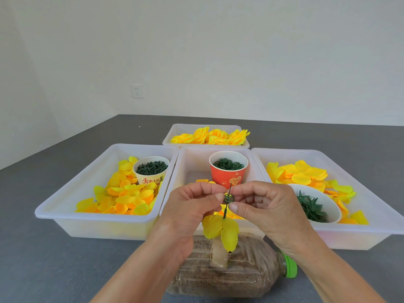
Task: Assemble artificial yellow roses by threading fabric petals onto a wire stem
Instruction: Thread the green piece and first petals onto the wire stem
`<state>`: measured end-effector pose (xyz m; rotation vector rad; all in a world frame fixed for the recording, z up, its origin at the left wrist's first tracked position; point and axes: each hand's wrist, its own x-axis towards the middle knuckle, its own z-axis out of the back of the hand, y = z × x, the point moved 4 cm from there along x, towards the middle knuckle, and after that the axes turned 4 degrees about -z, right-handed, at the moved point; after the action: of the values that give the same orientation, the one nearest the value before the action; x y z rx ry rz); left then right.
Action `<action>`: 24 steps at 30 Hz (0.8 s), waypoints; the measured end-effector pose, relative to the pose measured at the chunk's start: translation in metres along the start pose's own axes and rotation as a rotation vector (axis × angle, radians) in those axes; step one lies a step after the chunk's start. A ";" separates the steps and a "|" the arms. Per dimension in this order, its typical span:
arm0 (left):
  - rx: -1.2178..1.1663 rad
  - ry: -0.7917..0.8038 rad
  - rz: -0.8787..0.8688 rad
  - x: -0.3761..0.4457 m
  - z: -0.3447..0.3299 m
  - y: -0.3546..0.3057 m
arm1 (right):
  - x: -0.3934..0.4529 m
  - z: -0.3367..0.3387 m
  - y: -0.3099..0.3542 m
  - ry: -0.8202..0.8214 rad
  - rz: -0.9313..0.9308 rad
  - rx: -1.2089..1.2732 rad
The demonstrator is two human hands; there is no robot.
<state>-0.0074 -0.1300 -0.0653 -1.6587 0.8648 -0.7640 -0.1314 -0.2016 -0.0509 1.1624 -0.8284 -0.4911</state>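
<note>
**Two hands put a green ring on a stem**

In the middle of the frame, the left hand (192,206) and the right hand (264,206) meet. Their fingertips pinch a small green ring (228,198) that sits on the thin wire stem (227,204). Just below, yellow petals (220,230) hang on the stem. The stem stands above a plastic bottle (231,272) lying on the gray tabletop (43,259) at the bottom. Behind the hands, a red cup (227,171) of green rings stands in the middle white tray (188,171).
</note>
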 end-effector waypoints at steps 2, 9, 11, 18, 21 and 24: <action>-0.005 -0.002 0.000 0.000 0.000 0.000 | 0.000 0.000 0.000 -0.011 -0.007 0.001; -0.003 -0.008 0.002 0.001 0.000 0.000 | 0.001 -0.002 -0.005 -0.031 -0.076 0.051; 0.009 -0.018 0.005 0.001 0.000 0.000 | 0.000 -0.003 -0.005 -0.033 -0.082 0.058; 0.043 -0.020 0.037 0.000 0.002 0.002 | -0.001 -0.003 -0.008 -0.009 -0.097 0.042; 0.041 -0.024 0.049 0.000 0.002 0.003 | -0.001 -0.004 -0.009 -0.008 -0.100 0.040; 0.053 -0.026 0.050 0.000 0.002 0.003 | -0.001 -0.003 -0.010 -0.013 -0.094 0.042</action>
<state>-0.0063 -0.1298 -0.0689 -1.5914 0.8572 -0.7237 -0.1292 -0.2024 -0.0608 1.2422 -0.8011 -0.5606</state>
